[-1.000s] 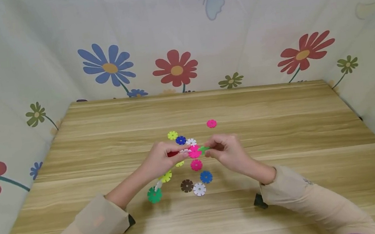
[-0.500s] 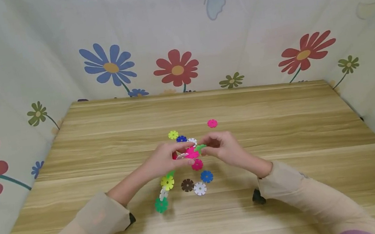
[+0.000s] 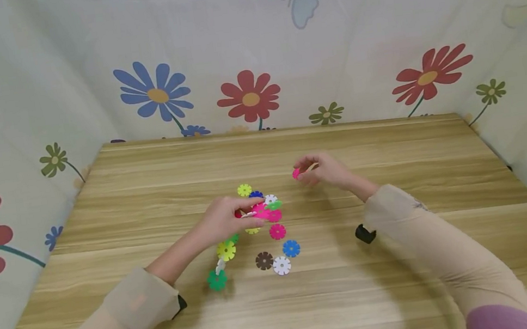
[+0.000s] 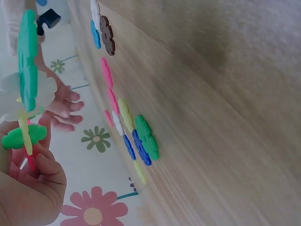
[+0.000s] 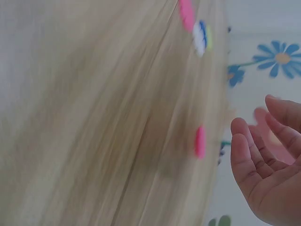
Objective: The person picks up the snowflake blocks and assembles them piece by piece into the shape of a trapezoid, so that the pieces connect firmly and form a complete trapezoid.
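Observation:
My left hand (image 3: 223,221) pinches a chain of linked notched plastic discs above the table. Dangling from the near end are a green disc (image 3: 217,280), a white one (image 3: 220,266) and a yellow one (image 3: 226,251). Beyond my left fingertips the chain ends in a pink disc (image 3: 260,211) and a light green disc (image 3: 274,205). Part of it is hidden behind the hand. My right hand (image 3: 323,171) is over the far side, fingers loosely bent and holding nothing. Close to its fingertips a single pink disc (image 5: 200,142) lies on the wood.
Loose discs lie mid-table: yellow (image 3: 244,190), white (image 3: 271,200), pink (image 3: 278,232), blue (image 3: 291,248), brown (image 3: 264,261) and others. The left wrist view shows a flat green disc (image 4: 146,136) beside a dark blue one (image 4: 141,147). A flowered cloth (image 3: 355,65) hangs behind the table.
My right hand has let go of the light green disc, now on the chain's end, and moved away to the lone pink disc. My left hand still holds the chain, which has swung slightly.

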`<move>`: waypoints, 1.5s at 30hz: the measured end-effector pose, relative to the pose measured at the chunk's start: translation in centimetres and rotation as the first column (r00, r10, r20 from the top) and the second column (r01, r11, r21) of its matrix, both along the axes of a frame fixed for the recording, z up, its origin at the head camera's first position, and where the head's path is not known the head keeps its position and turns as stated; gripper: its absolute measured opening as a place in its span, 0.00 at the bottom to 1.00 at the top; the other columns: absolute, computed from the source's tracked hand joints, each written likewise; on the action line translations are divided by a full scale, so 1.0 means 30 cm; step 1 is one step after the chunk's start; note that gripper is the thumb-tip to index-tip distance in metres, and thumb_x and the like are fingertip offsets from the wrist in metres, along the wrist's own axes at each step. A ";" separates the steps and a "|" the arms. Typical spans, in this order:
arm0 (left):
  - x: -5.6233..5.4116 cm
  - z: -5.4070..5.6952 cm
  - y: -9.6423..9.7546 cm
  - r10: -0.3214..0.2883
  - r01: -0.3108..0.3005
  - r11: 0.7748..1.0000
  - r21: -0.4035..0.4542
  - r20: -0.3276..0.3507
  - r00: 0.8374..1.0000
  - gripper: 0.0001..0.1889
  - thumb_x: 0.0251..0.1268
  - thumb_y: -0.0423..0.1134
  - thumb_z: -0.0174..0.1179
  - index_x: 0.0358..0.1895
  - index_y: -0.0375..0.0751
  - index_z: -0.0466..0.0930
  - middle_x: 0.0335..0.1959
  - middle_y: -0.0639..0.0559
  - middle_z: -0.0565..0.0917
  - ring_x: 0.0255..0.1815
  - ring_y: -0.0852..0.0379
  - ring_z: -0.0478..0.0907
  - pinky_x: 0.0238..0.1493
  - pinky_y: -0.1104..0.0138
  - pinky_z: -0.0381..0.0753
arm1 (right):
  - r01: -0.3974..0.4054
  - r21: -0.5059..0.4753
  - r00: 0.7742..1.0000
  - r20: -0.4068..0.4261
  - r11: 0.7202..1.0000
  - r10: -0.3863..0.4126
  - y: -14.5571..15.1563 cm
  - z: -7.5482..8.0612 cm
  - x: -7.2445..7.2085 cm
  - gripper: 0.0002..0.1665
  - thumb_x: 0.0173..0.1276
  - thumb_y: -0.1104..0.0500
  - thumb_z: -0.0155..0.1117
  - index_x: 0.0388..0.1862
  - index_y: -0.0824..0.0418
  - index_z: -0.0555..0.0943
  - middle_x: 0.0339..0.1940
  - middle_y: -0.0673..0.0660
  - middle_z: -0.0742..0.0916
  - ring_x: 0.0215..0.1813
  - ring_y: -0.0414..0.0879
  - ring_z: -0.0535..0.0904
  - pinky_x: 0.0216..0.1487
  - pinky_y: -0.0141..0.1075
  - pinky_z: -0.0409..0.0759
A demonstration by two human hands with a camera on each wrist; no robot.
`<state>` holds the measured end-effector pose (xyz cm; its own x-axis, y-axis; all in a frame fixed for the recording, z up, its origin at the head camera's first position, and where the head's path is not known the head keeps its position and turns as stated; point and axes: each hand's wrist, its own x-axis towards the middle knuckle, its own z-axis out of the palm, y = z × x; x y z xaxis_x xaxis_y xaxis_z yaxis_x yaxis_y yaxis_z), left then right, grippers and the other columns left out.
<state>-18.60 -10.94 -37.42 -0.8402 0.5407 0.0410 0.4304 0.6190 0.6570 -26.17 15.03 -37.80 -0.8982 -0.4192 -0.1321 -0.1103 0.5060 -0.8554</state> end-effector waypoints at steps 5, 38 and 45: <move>0.007 0.009 0.003 -0.014 0.014 1.000 0.001 -0.006 1.000 0.24 0.49 0.46 0.64 0.52 0.45 0.76 0.13 0.58 0.66 0.17 0.61 0.60 0.17 0.75 0.60 | 0.053 0.135 0.999 -0.011 0.989 -0.052 0.007 -0.035 -0.071 0.20 0.57 0.66 0.59 0.50 0.68 0.74 0.43 0.65 0.77 0.33 0.50 0.76 0.36 0.43 0.79; 0.010 0.011 -0.005 -0.012 0.012 1.000 0.002 0.016 1.000 0.24 0.48 0.46 0.64 0.53 0.48 0.76 0.14 0.56 0.67 0.17 0.61 0.58 0.18 0.74 0.62 | -0.178 0.355 0.975 -0.064 0.918 0.213 -0.041 -0.105 -0.009 0.19 0.55 0.55 0.65 0.44 0.63 0.76 0.26 0.54 0.78 0.27 0.42 0.69 0.28 0.30 0.71; 0.008 0.011 -0.004 -0.013 0.013 1.000 0.002 0.018 1.000 0.24 0.48 0.46 0.64 0.53 0.48 0.76 0.16 0.56 0.71 0.15 0.62 0.56 0.17 0.74 0.61 | -0.177 0.364 0.975 -0.059 0.914 0.212 -0.072 -0.121 0.016 0.18 0.54 0.57 0.65 0.45 0.61 0.77 0.30 0.54 0.80 0.32 0.43 0.72 0.33 0.31 0.73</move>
